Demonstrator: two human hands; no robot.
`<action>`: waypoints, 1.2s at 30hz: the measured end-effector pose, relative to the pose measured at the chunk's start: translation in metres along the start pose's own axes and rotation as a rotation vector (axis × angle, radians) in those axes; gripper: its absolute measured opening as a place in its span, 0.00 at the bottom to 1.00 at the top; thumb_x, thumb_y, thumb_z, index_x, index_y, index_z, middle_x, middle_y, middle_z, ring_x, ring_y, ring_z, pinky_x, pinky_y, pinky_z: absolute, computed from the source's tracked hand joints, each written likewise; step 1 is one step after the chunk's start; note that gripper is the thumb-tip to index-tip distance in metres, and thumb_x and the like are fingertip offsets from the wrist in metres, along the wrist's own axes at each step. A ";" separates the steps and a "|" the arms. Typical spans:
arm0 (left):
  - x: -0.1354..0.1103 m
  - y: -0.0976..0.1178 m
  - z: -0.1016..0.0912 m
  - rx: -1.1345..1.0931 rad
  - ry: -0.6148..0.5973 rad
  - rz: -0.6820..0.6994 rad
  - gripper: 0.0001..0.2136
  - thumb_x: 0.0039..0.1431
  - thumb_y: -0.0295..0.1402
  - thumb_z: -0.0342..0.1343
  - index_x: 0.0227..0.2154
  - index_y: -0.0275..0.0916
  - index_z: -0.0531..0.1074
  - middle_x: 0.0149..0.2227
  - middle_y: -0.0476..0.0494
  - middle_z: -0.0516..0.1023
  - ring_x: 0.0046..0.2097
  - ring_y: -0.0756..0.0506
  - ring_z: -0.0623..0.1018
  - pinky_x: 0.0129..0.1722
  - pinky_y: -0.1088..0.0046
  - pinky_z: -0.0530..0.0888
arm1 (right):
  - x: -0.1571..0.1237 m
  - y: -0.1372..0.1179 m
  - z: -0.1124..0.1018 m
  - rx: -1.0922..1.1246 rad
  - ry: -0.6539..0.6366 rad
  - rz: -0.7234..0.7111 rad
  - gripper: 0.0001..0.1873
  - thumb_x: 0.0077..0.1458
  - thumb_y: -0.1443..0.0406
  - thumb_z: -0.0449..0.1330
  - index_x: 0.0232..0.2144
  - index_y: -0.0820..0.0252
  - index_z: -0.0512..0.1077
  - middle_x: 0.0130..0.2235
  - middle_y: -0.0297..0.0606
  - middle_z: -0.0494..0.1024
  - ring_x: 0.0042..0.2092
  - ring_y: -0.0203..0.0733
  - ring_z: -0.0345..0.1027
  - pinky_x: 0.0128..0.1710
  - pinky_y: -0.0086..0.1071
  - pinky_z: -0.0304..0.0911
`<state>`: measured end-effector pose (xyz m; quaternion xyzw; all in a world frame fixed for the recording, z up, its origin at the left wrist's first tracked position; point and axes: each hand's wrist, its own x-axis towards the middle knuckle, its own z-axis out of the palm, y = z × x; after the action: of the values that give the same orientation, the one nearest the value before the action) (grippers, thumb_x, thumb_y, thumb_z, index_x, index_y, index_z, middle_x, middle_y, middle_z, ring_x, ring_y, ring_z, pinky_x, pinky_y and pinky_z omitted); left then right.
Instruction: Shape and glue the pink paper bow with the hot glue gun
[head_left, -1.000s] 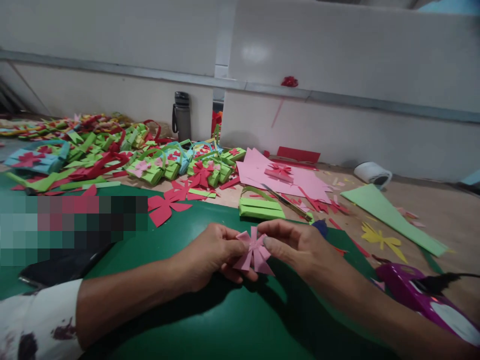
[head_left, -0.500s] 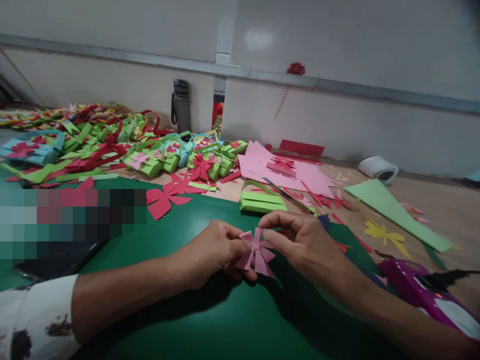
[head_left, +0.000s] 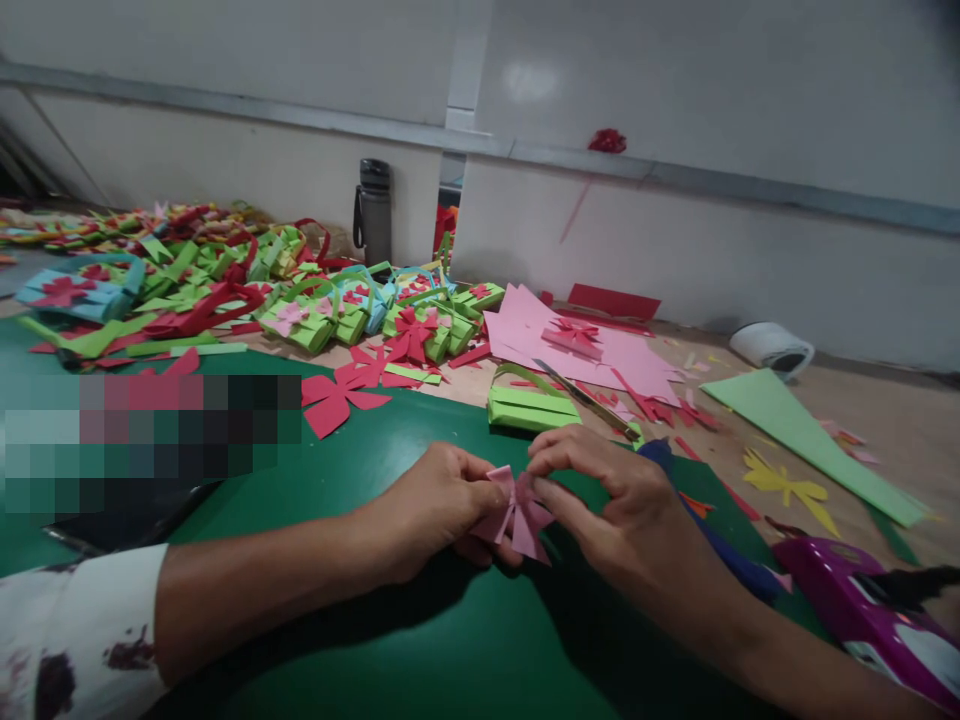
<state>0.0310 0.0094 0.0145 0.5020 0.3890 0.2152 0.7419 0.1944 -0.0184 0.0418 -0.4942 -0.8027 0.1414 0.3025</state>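
My left hand (head_left: 431, 505) and my right hand (head_left: 611, 500) both pinch a small pink paper flower (head_left: 517, 515) just above the dark green sheet (head_left: 390, 640). The left fingers grip its left petals. My right thumb and forefinger press on its middle. Just beyond my hands lies a folded light green paper basket (head_left: 529, 408), with scissors (head_left: 585, 398) to its right.
Many green, blue and red paper baskets (head_left: 225, 290) are piled at the left back. Pink sheets (head_left: 585, 345), a red flower cutout (head_left: 337, 392), a green triangle sheet (head_left: 802, 430), a yellow cutout (head_left: 787, 490), a tape roll (head_left: 772, 348), a grey bottle (head_left: 373, 210) and a purple tool (head_left: 862, 610) lie around.
My right hand has curled lower over the flower's middle. The flower's petals have folded in a little. The view has shifted slightly.
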 end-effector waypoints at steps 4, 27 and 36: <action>0.000 -0.001 0.000 -0.010 0.008 0.024 0.12 0.52 0.37 0.52 0.27 0.31 0.75 0.26 0.40 0.77 0.26 0.50 0.75 0.23 0.80 0.66 | -0.005 0.005 0.004 -0.074 0.094 -0.204 0.08 0.55 0.75 0.53 0.30 0.60 0.69 0.37 0.39 0.71 0.39 0.39 0.66 0.38 0.31 0.61; -0.003 -0.001 0.005 -0.076 0.102 0.087 0.16 0.55 0.40 0.52 0.23 0.30 0.71 0.23 0.43 0.72 0.22 0.54 0.66 0.22 0.80 0.63 | -0.011 0.007 0.014 -0.330 0.228 -0.482 0.09 0.51 0.79 0.56 0.25 0.66 0.70 0.30 0.41 0.65 0.35 0.42 0.59 0.34 0.40 0.57; -0.003 -0.002 0.005 -0.109 0.118 0.088 0.13 0.50 0.38 0.54 0.22 0.30 0.70 0.22 0.44 0.71 0.22 0.54 0.65 0.22 0.80 0.62 | -0.011 0.008 0.015 -0.393 0.213 -0.498 0.10 0.52 0.79 0.54 0.28 0.67 0.73 0.29 0.42 0.67 0.35 0.44 0.60 0.36 0.42 0.58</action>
<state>0.0331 0.0033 0.0152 0.4640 0.3975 0.2975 0.7336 0.1941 -0.0229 0.0219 -0.3439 -0.8746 -0.1469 0.3086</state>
